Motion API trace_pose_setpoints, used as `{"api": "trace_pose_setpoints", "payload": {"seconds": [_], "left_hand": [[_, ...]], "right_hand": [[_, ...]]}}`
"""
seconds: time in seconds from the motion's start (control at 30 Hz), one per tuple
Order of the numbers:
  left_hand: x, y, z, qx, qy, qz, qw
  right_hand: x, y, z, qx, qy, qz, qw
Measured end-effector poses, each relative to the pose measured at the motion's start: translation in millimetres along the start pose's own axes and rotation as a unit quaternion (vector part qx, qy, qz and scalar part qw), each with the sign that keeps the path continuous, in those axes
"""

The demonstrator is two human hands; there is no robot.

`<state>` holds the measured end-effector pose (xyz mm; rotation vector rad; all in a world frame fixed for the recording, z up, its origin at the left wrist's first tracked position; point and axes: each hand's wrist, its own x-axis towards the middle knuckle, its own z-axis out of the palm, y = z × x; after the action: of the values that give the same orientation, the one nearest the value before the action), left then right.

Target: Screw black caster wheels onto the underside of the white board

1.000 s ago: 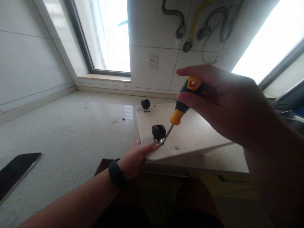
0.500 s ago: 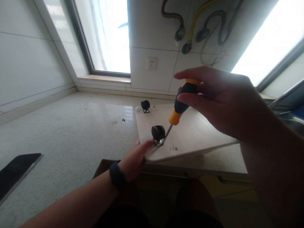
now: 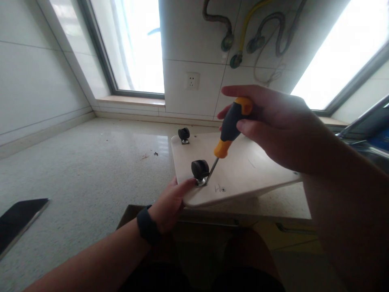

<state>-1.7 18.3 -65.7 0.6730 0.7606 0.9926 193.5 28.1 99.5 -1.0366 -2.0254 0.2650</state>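
A pale board (image 3: 234,166) with rounded corners lies on the countertop near its front edge. Two black caster wheels stand on its left part, a near caster (image 3: 200,168) and a far caster (image 3: 184,134), each on a small metal plate. My left hand (image 3: 170,202) grips the board's near left corner, thumb on top beside the near caster's plate. With fingers around the yellow and dark grey handle, my right hand (image 3: 267,125) holds a screwdriver (image 3: 230,125). Its shaft slants down to the near caster's plate; the tip's exact seat is too small to make out.
The speckled countertop (image 3: 121,170) carries a dark flat object (image 3: 21,221) at left and small dark bits (image 3: 156,153) behind my left hand. A tiled wall with a socket (image 3: 192,80) and pipes (image 3: 240,44) rises behind. A drawer handle (image 3: 294,230) sits below the counter edge.
My right hand's fingers have shifted on the screwdriver handle, the thumb moving back and more of the grip showing. The whole view has slid slightly left. My left hand keeps its hold.
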Motion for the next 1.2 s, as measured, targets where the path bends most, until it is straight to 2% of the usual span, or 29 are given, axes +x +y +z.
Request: {"api": "trace_pose_setpoints", "payload": {"seconds": [0.2, 0.4, 0.6, 0.83, 0.9, 1.0, 1.07, 1.13, 1.2], "left_hand": [[2.1, -1.8, -3.5, 0.002, 0.007, -0.008, 1.000], [3.3, -2.2, -6.9, 0.008, -0.001, -0.004, 1.000], [1.6, -2.0, -5.8, 0.008, -0.002, -0.006, 1.000], [2.5, -2.4, -4.8, 0.006, 0.003, -0.006, 1.000], [2.8, -2.6, -4.6, 0.006, 0.003, -0.004, 1.000], [2.3, -2.3, -4.5, 0.012, 0.003, -0.004, 1.000], [1.9, -2.0, -4.7, 0.016, 0.000, 0.001, 1.000], [1.7, -1.9, -5.0, 0.016, -0.005, 0.006, 1.000], [1.8, -2.0, -5.2, 0.013, -0.009, 0.002, 1.000]], "right_hand": [[-7.6, -12.0, -6.9, -0.063, 0.003, 0.010, 0.998], [-9.0, -13.0, -9.2, -0.079, -0.012, 0.013, 0.997], [-8.9, -12.6, -6.5, -0.144, 0.024, 0.006, 0.989], [-6.7, -16.7, 8.2, -0.243, 0.121, -0.018, 0.962], [-6.2, -14.4, 8.8, -0.216, 0.108, -0.012, 0.970], [-5.4, -9.2, 5.3, -0.073, 0.029, 0.000, 0.997], [-4.1, -6.5, 3.0, -0.004, -0.010, 0.008, 1.000], [-2.2, -5.3, 3.2, -0.002, 0.000, 0.019, 1.000], [-0.4, -5.8, 6.1, -0.028, 0.038, 0.036, 0.998]]}}
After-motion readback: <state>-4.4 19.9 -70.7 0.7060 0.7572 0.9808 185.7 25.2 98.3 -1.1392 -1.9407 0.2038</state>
